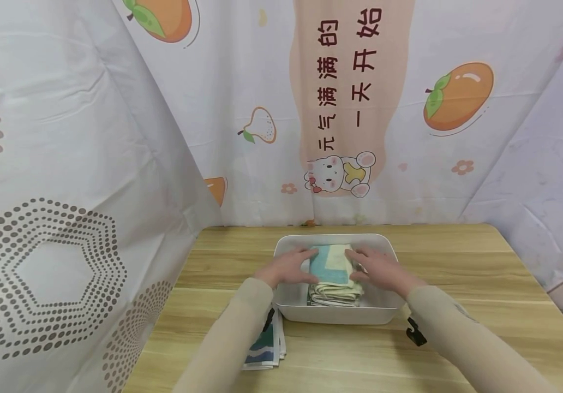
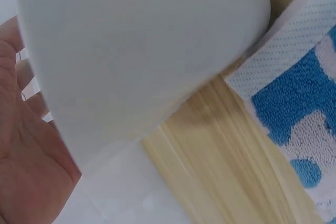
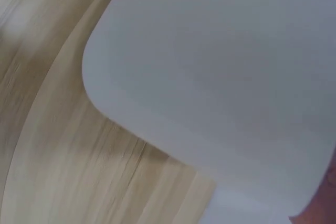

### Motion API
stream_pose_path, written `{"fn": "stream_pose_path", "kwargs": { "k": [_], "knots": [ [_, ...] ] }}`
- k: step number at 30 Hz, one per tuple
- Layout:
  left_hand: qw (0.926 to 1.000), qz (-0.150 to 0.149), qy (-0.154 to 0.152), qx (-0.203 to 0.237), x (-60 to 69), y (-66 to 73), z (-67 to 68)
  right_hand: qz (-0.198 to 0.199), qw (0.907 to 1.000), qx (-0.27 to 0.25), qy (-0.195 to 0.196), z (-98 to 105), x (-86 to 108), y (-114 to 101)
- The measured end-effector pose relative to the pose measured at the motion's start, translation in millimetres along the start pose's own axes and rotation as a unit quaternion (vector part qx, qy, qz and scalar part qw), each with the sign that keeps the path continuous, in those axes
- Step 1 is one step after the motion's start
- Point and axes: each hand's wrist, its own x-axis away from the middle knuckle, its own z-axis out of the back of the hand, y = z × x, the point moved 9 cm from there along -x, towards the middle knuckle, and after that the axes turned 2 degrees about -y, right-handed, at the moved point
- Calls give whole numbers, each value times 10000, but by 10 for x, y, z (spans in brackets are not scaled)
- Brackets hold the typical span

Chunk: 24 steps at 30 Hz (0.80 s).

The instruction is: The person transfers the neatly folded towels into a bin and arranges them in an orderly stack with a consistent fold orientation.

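A white plastic bin (image 1: 335,315) stands on the wooden table, and its outer wall (image 2: 142,51) fills much of the left wrist view. Inside it lies a stack of folded towels (image 1: 335,295), topped by a folded blue and cream towel (image 1: 331,266). My left hand (image 1: 288,267) reaches over the bin's left side, its spread fingers at the top towel's left edge. From the opposite side my right hand (image 1: 379,268) has its fingertips at the right edge of that towel. In the right wrist view the bin wall (image 3: 210,77) hides most of the right hand.
Another folded towel (image 1: 265,349), blue with white borders, lies on the table (image 1: 340,355) in front of the bin's left corner, partly behind the left forearm. A printed curtain (image 1: 242,180) hangs behind the table, with more sheeting (image 1: 65,180) at the left.
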Motion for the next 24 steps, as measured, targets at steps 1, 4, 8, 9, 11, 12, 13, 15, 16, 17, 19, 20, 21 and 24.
{"fn": "stream_pose_path", "kwargs": {
  "k": [1,4,8,9,11,12,13,15,16,17,19,20,21,24],
  "knots": [
    [10000,-22,29,-3,17,3,13,37,10000,62,40,12,14,-11],
    [9999,-54,126,-32,58,-6,50,194,9991,318,224,56,67,-44],
    [9992,-243,299,-74,113,-1,113,563,9932,717,720,159,166,-96],
    [9989,-294,345,-115,131,2,133,656,9906,831,860,188,194,-105],
    [9981,-381,447,-197,178,6,178,793,9858,1006,1088,242,245,-110],
    [9977,-410,493,-232,204,5,200,835,9836,1085,1171,266,269,-108],
    [9974,-423,528,-267,230,0,219,849,9824,1126,1224,287,288,-98],
    [9967,-449,609,-281,289,-12,257,826,9812,1172,1288,320,324,-66],
    [9964,-467,655,-278,318,-20,273,811,9809,1187,1312,333,340,-47],
    [9960,-483,695,-280,345,-30,287,796,9807,1181,1337,346,354,-28],
    [9953,-511,782,-241,405,-51,314,774,9800,1201,1386,359,378,19],
    [9948,-536,836,-214,439,-61,329,756,9798,1209,1399,362,388,43],
    [9943,-557,886,-195,471,-73,341,734,9796,1230,1411,364,396,66],
    [9931,-582,1009,-162,571,-115,367,625,9791,1263,1464,373,433,139]
  ]
}}
